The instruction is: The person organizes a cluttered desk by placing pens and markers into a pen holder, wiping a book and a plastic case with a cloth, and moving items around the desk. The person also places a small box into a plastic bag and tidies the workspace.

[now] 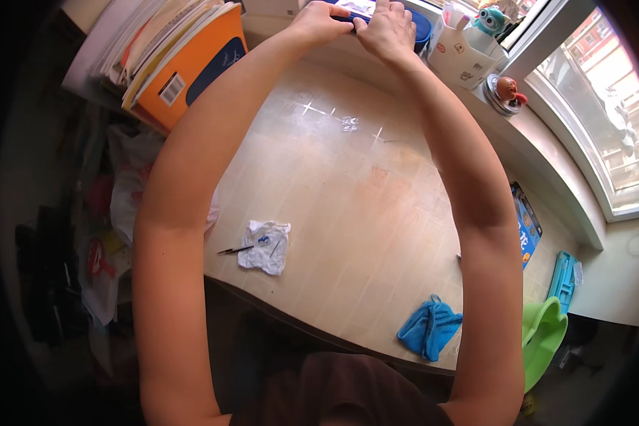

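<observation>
Both my arms reach up to the far sill. There a dark blue rounded container (pixel 423 28) stands, cut off by the upper edge of the view. My left hand (pixel 321 21) grips its near left side, thumb along the front. Right beside it, my right hand (pixel 389 30) lies over the container's front with fingers bent over the top and thumb pointing left. A small white and purple printed piece (pixel 358 7) shows on top between the hands. The container's far side and some fingertips are out of view.
Upright books and papers with an orange folder (pixel 184 78) stand far left. A white holder (pixel 461 53) and a small figurine (pixel 505 89) sit on the right sill. A white cloth (pixel 271 259), tweezers-like tool (pixel 234 250), blue cloth (pixel 430 328) and green plastic item (pixel 543 334) lie nearer.
</observation>
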